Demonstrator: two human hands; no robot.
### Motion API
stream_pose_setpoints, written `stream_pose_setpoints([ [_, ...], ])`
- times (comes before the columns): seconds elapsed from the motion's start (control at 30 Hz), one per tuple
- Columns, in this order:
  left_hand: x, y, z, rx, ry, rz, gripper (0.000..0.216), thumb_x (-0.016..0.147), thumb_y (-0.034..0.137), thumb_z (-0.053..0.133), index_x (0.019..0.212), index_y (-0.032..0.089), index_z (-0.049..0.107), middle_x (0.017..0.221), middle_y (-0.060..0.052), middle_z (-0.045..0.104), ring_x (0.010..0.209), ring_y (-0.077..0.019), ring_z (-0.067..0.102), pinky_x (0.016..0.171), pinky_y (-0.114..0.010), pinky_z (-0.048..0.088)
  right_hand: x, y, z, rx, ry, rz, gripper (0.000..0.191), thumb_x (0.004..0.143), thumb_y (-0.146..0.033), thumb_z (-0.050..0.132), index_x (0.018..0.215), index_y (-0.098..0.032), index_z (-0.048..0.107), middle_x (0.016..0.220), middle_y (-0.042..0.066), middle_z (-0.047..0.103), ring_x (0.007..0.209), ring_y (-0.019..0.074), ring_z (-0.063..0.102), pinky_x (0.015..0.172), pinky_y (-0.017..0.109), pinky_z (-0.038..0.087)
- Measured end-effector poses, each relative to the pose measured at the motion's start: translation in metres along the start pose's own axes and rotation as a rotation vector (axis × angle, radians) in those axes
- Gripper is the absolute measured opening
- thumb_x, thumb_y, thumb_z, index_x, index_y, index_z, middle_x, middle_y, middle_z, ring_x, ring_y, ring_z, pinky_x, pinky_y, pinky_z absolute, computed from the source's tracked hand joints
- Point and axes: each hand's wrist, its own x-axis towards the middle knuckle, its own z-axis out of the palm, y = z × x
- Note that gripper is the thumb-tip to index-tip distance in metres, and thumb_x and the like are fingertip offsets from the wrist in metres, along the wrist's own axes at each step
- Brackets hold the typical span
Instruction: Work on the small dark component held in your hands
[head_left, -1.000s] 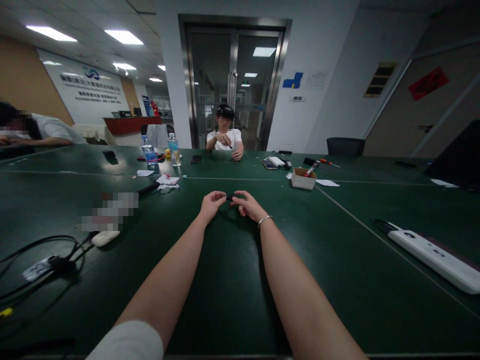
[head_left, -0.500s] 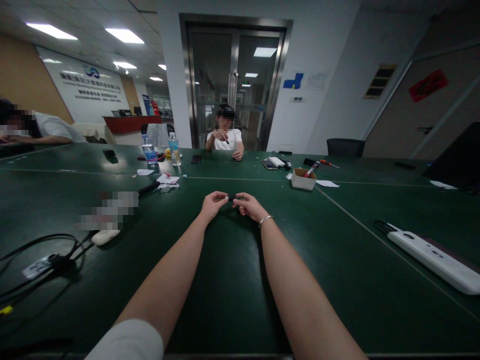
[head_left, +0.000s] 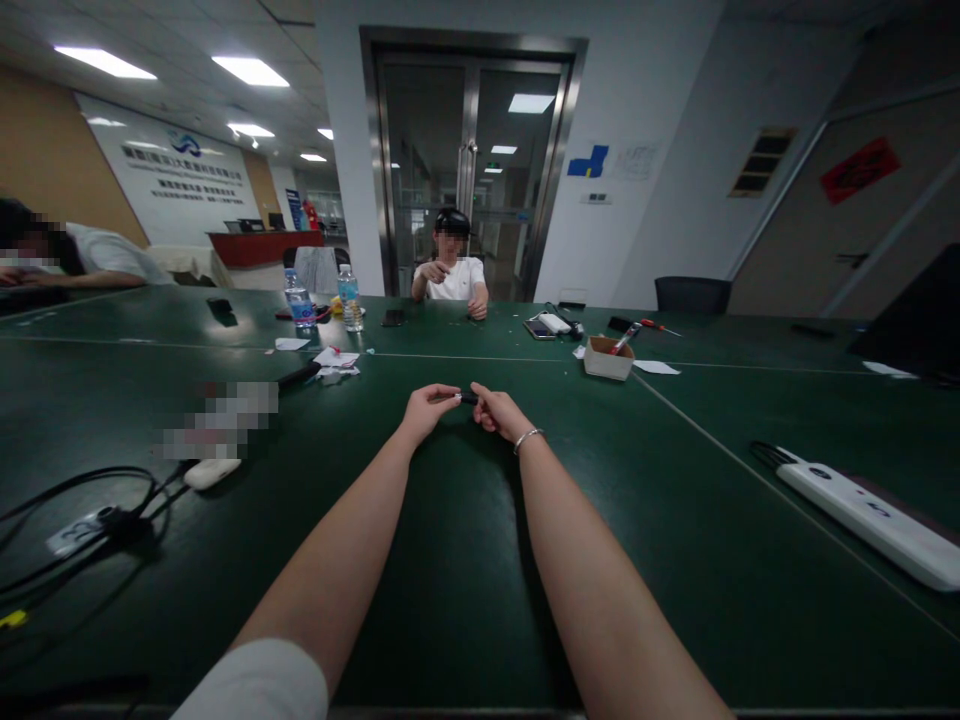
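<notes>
Both my arms reach out over the dark green table (head_left: pixel 465 560). My left hand (head_left: pixel 424 410) and my right hand (head_left: pixel 499 411) meet just above the tabletop, fingers pinched on a small dark object (head_left: pixel 468 398) held between them. A pale tip shows at its left end, at my left fingertips. A silver bracelet (head_left: pixel 528 438) sits on my right wrist. What the small object is I cannot make out.
A white power strip (head_left: pixel 862 508) lies at the right. Black cables (head_left: pixel 90 510) coil at the left. A cardboard box (head_left: pixel 607 357) with a red-handled tool, water bottles (head_left: pixel 348 298), papers and phones lie farther back. A person (head_left: pixel 451 272) sits opposite; another leans at the far left.
My hands have drawn slightly apart, showing more of the small dark object between them. The person opposite has raised one hand.
</notes>
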Motion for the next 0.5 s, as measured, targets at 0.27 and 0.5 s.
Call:
stream_pose_setpoints([
  [0.27,0.0007,-0.0022,0.0004,0.005,0.005,-0.012,0.031,0.06,0.032,0.078,0.086,0.016,0.07,0.089,-0.008,0.072,0.087,-0.021,0.066,0.089,-0.04,0.048,-0.0063,-0.0053,-0.0006,0.104,-0.061,0.038,0.031,0.086,-0.043,0.053,0.103,-0.017,0.052,0.056,-0.001,0.06,0.036,0.0082,0.049,0.037,0.019,0.043],
  [0.5,0.002,-0.004,-0.0006,0.018,0.027,-0.005,0.03,0.06,0.031,0.077,0.086,0.017,0.07,0.088,-0.007,0.072,0.086,-0.0212,0.065,0.088,-0.04,0.048,-0.0092,-0.0051,-0.0016,0.205,-0.06,-0.053,0.045,0.073,-0.017,0.067,0.111,-0.027,0.045,0.078,-0.004,0.063,0.048,0.0078,0.059,0.049,0.022,0.053],
])
